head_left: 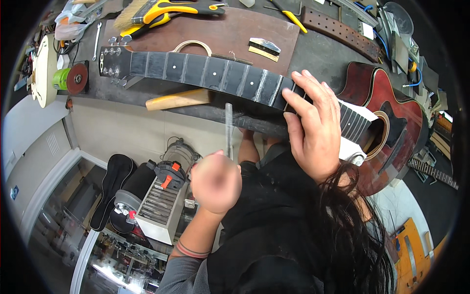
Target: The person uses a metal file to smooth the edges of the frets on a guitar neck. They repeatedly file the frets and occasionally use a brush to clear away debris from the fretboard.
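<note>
A red acoustic guitar [413, 105] lies across the bench, its body at the right and its headstock [115, 62] at the left. Along the dark fretboard [196, 70] are pale dusty marks near the fret lines. My right hand [316, 125] rests on the neck near the body, fingers stretched out and apart. In front of the bench edge my left hand [216, 183], partly blurred, is closed around a slim, flat grey metal file [228, 122] that points up toward the neck. White covering [350, 149] lies on the guitar top beside the soundhole.
A wooden block [178, 99] sits under the neck at the bench edge. Behind lie a yellow-black brush [147, 12], a notched guitar-nut-like piece [264, 49], a wrench [97, 41] and a perforated brown strip [340, 32]. A vacuum-like machine [171, 169] stands below left.
</note>
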Tool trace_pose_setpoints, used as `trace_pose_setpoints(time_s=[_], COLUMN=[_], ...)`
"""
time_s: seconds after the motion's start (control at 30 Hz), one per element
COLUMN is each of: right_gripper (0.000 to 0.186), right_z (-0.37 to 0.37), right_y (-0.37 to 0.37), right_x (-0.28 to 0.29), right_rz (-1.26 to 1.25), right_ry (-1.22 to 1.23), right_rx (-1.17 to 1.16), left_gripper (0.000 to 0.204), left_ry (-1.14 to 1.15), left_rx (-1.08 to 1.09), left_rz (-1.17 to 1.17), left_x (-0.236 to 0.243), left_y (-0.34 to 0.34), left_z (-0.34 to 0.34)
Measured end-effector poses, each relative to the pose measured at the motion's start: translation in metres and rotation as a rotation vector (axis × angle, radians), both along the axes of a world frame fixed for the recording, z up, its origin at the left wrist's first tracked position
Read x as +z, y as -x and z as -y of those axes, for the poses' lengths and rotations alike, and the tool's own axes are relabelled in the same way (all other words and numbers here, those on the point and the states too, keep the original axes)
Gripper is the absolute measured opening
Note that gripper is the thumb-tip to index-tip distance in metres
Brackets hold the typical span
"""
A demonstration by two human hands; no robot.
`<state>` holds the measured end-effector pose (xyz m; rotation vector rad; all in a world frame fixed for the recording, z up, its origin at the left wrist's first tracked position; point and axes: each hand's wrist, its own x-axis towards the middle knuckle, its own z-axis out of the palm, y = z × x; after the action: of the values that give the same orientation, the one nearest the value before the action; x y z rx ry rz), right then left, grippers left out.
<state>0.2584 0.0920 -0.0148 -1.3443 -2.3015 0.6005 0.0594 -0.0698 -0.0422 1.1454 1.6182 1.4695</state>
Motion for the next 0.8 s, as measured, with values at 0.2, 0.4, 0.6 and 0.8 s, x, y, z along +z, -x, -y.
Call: trace_pose_setpoints(time_s=[0.2,0.4,0.6,0.8], right_gripper=[0.049,0.045,0.052,0.054], right_z=[-0.002,0.003,0.000,-0.001], right_y=[-0.008,-0.017,-0.019,-0.021], right_x=[0.005,0.019,0.008,-0.004], right_rz=[0.013,0.061,0.028,0.014], right_ry=[-0.018,0.034,0.047,-0.012], right_rx=[0.078,0.029,0.031,0.036], left_gripper=[0.039,0.024,0.026,0.038], left_ry=[0.092,-0.011,-0.018,-0.132], left_rx=[0.038,-0.014,-0.153,-0.162], left_rz=[0.297,0.077,-0.243,-0.421], left_x=[0.021,0.003,-0.005,-0.013], left_y=[0.003,-0.006,-0.025,-0.034], left_z=[-0.030,-0.058,-0.070,-0.082])
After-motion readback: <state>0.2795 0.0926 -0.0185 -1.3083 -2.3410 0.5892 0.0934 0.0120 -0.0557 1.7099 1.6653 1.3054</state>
